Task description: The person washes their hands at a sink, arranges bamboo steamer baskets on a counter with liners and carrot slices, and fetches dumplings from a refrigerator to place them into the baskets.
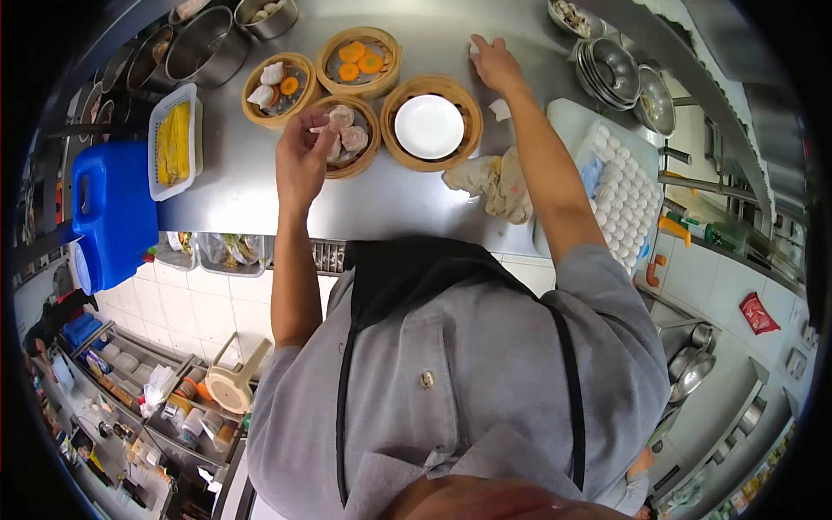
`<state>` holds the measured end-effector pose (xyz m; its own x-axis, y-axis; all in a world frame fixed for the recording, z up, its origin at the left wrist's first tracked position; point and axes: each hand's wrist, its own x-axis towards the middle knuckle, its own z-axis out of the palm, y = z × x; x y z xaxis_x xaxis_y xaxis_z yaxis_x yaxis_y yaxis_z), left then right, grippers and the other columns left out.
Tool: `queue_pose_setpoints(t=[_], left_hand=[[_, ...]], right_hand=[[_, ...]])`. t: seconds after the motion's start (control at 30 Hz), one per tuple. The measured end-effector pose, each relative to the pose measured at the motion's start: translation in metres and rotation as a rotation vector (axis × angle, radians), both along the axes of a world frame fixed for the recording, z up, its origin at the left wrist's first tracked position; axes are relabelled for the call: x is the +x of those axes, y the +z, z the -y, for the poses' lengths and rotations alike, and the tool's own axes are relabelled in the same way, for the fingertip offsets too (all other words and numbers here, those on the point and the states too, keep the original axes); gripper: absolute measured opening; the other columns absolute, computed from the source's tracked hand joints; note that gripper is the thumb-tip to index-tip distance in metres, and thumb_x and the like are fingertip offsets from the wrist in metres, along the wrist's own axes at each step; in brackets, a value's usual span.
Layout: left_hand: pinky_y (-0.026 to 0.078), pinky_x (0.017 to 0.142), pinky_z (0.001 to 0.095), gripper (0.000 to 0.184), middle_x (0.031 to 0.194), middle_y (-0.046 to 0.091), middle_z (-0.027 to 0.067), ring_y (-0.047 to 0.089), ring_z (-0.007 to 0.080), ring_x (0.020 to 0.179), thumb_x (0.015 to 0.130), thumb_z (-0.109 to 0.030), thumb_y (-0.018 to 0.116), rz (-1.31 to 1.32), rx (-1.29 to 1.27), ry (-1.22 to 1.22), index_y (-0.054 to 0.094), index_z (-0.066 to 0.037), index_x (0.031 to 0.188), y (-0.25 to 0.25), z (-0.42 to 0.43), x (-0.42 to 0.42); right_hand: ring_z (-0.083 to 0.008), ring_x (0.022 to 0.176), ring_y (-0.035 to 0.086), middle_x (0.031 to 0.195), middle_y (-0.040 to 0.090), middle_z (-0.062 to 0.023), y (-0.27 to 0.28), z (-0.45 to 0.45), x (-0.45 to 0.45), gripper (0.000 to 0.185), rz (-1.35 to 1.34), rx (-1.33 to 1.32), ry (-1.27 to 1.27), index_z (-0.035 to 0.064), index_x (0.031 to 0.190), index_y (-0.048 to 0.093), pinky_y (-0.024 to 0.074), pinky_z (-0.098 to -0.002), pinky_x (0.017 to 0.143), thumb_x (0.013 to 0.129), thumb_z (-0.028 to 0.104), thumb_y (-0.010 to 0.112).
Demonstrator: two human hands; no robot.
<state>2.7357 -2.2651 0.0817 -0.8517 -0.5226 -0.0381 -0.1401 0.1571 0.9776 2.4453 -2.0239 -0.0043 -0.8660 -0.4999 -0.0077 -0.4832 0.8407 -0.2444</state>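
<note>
My left hand [303,156] is over the left edge of a bamboo steamer [374,156] that holds several pale pinkish dumplings [354,139]. Its fingers are curled into a pinch beside the dumplings; what lies between them is hidden. On the steel counter further off, my right hand [496,65] has its fingers closed around a small white scrap [474,48], too small to name. Between the hands sits another bamboo steamer [473,130] with a white plate [429,126] in it. Two more steamers hold orange carrot slices [352,52] and white dumplings [272,74].
A crumpled, stained cloth [507,186] lies near the counter's front edge. To the right, a tray of eggs [624,199] and stacked metal bowls [611,74]. Leftward are a white basket of yellow strips [175,143], a blue jerrycan [117,212] and steel pots [208,48].
</note>
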Motion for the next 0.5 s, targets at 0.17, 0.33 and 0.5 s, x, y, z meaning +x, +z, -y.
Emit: queue_pose_setpoints(t=[0.17,0.33,0.5], left_hand=[[0.050,0.069,0.0264,0.032,0.102,0.066,0.0101,0.061,0.0116,0.079,0.089,-0.012,0.070,-0.109,0.084,-0.040,0.059,0.005,0.114,0.000,-0.010,-0.013],[0.051,0.077,0.0254,0.040,0.111,0.062,0.0112,0.061,0.0149,0.084,0.088,-0.004,0.067,-0.135,-0.078,-0.198,0.056,-0.001,0.127,0.001,-0.026,-0.054],[0.053,0.087,0.0315,0.051,0.123,0.053,0.0133,0.062,0.0186,0.104,0.088,0.006,0.063,-0.288,-0.184,-0.424,0.051,-0.004,0.137,0.018,-0.032,-0.055]], right_hand=[[-0.0356,0.093,0.062,0.108,0.060,-0.0205,0.002,0.000,0.001,0.043,-0.139,-0.264,-0.045,0.0164,0.135,0.046,0.0506,-0.0458,0.082,0.095,0.028,0.054],[-0.0186,0.062,0.060,0.085,0.062,-0.0112,0.068,0.022,0.054,0.042,0.681,-0.763,-0.175,0.0097,0.131,0.047,0.0460,-0.0311,0.047,0.095,0.027,0.058],[-0.0078,0.053,0.047,0.081,0.055,-0.0054,0.111,0.054,0.126,0.039,1.404,-0.998,0.082,0.0083,0.131,0.046,0.0259,-0.0188,0.037,0.098,0.027,0.054]])
